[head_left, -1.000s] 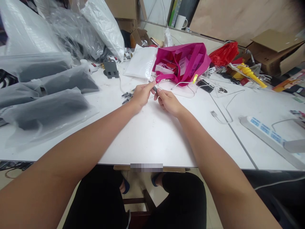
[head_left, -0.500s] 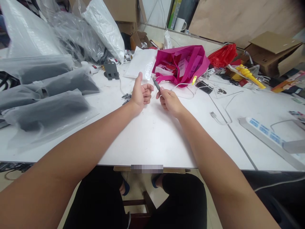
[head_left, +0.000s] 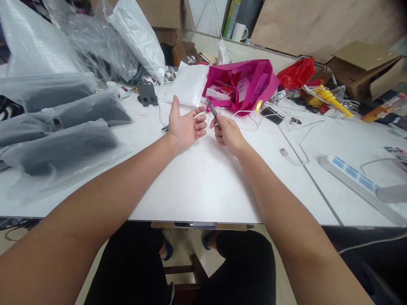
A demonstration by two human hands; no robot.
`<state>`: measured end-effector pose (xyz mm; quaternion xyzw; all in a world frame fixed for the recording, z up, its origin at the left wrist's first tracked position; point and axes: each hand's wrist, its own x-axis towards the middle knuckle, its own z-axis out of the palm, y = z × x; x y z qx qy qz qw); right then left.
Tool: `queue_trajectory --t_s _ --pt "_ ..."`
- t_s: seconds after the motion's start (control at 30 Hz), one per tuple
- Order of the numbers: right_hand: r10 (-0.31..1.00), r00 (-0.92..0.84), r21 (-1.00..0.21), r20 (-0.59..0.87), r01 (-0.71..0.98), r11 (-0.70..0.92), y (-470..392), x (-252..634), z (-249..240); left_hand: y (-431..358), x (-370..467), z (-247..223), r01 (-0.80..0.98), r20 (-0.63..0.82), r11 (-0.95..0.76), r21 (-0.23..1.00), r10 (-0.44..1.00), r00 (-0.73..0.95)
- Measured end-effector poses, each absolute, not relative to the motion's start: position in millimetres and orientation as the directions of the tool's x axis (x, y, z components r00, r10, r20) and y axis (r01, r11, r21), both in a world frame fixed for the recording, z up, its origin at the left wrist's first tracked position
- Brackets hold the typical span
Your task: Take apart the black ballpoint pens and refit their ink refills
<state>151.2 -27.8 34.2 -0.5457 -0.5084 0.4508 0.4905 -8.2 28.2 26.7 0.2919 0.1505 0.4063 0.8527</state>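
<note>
Palm up, my left hand (head_left: 187, 127) rests over the white table (head_left: 197, 182) with its fingers apart and nothing in it. Just to its right, my right hand (head_left: 228, 133) is closed on a dark grey pen (head_left: 212, 109), whose tip points up and to the left. A small gap separates the two hands. Some dark pens (head_left: 165, 127) lie on the table beside my left wrist, mostly hidden behind it. Beyond the hands are a white padded envelope (head_left: 187, 84) and a pink bag (head_left: 259, 91) with red and white packets inside.
Grey plastic-wrapped packages (head_left: 66, 146) lie at the left, near a black stand (head_left: 147, 93). On the right are a white power strip (head_left: 356, 178), a loose USB cable (head_left: 284, 151) and a yellow tool (head_left: 332, 101). Cardboard boxes (head_left: 359, 72) stand at the back right.
My left hand has opened, its fingers spreading out and its palm turning up. The pen in my right hand has shifted slightly right and tilted more upright.
</note>
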Motion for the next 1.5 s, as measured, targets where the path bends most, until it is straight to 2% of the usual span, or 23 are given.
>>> queue_trajectory --t_s 0.27,0.47,0.57,0.73,0.87,0.97,1.07,1.3,1.4,1.5 --pt "0.997 0.075 -0.993 0.015 0.115 0.007 -28 152 34 27 -10 30 -0.582 -0.056 0.537 0.611 0.762 0.645" --pt "0.998 0.055 -0.992 0.001 0.128 -0.006 -27 150 32 28 -7 29 -0.49 -0.121 0.471 0.733 0.8 0.588" --pt "1.0 0.031 -0.989 -0.007 0.149 -0.011 -29 148 33 26 0 24 -0.414 -0.098 0.342 0.844 0.857 0.507" --pt "0.997 -0.07 -0.983 -0.028 0.181 -0.014 -33 146 33 23 12 7 -0.24 0.047 0.047 0.97 0.927 0.373" --pt "0.997 -0.074 -0.939 0.033 0.338 0.056 -32 146 28 25 12 -2 -0.095 0.271 -0.254 0.963 0.902 0.336" --pt "0.993 -0.046 -0.869 0.111 0.481 0.12 -32 146 25 26 10 -3 -0.035 0.344 -0.353 0.935 0.879 0.329" --pt "0.99 -0.026 -0.834 0.142 0.536 0.133 -34 143 25 27 9 -3 0.027 0.364 -0.389 0.921 0.882 0.3" --pt "0.998 -0.058 -0.931 -0.016 0.365 0.006 -34 143 28 32 13 -7 0.049 0.278 -0.297 0.954 0.93 0.24" --pt "0.999 0.043 -0.886 0.027 0.464 0.004 -37 149 44 32 13 -5 0.062 0.255 -0.269 0.961 0.951 0.176" --pt "0.972 0.214 -0.769 0.094 0.636 -0.065 -72 151 71 31 13 -2 0.053 0.202 -0.212 0.976 0.969 0.143"
